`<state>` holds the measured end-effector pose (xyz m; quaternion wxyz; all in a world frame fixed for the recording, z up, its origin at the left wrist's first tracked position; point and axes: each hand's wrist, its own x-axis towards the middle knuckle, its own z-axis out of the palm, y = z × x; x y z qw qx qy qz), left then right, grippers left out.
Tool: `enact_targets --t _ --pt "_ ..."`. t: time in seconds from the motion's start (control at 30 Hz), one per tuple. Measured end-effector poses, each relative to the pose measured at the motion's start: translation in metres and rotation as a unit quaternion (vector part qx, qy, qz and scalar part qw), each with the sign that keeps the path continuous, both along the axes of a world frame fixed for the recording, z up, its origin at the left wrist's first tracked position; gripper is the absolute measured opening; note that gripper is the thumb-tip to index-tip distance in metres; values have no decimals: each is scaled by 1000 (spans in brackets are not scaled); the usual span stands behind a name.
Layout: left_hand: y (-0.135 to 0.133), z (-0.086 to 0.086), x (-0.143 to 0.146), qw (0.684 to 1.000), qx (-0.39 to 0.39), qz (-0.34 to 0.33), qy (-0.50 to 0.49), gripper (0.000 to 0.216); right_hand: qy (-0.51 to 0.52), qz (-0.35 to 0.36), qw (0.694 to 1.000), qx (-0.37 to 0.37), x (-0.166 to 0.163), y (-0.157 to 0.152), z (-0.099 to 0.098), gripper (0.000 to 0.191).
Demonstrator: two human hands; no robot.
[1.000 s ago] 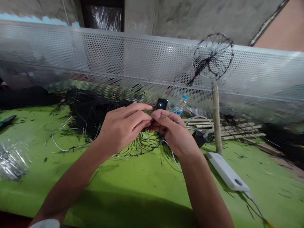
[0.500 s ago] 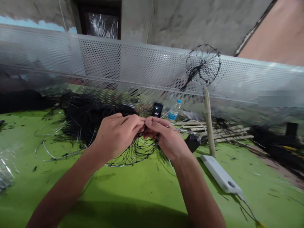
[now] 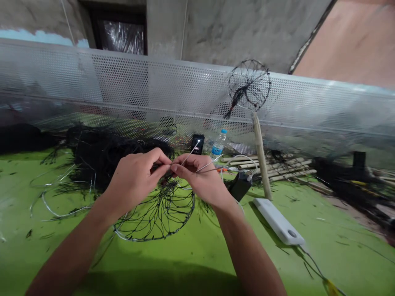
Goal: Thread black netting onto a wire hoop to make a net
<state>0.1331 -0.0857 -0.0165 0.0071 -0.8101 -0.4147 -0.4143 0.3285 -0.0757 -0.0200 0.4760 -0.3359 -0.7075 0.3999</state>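
A round wire hoop strung with black netting (image 3: 156,216) hangs tilted above the green table (image 3: 191,255), held at its top edge by both hands. My left hand (image 3: 135,179) pinches the rim with thumb and fingers closed. My right hand (image 3: 202,179) pinches the same spot from the other side, and thin silver wire ends (image 3: 197,158) stick out past its fingers. The fingertips of both hands meet over the hoop's upper rim.
A pile of black netting (image 3: 101,154) and loose wire loops (image 3: 52,201) lie at the left. A finished net on a bamboo stick (image 3: 257,139) leans on the perforated metal screen (image 3: 154,90). A white power bank (image 3: 276,216), water bottle (image 3: 218,144) and bamboo sticks (image 3: 277,166) lie at the right.
The hoop has tipped up and toward me, showing its full round face. Both hands have shifted a little left and kept their pinch on the rim.
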Motion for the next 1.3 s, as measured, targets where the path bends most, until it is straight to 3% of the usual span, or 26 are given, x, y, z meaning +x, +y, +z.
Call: enact_targets --t 0.1,0.2,0.33,0.43,0.73,0.87,1.1,1.2,1.3 --pt "0 3 -1 994 -99 -30 -35 10 7 26 999 -20 0 2 0 20" --pt "2 5 -3 987 -131 -82 -36 13 29 47 996 -74 1 5 -1 19" --pt "7 4 -2 984 -108 -139 30 34 69 52 984 -155 5 10 -3 15" --pt "10 1 -1 990 -55 -110 72 41 78 59 978 -184 7 11 -4 15" --pt "12 -6 -1 986 -1 -105 133 64 89 51 980 -169 6 10 -2 11" --pt "12 -7 1 988 -59 -92 109 65 93 63 981 -155 5 10 -3 9" --pt "6 -2 -3 980 -137 -139 27 50 93 83 986 -114 0 8 -6 14" --pt "4 0 -6 983 -118 -135 44 50 94 85 986 -105 0 8 -6 16" --pt "3 4 -10 987 -43 -121 100 51 87 85 987 -107 -1 8 -7 15"
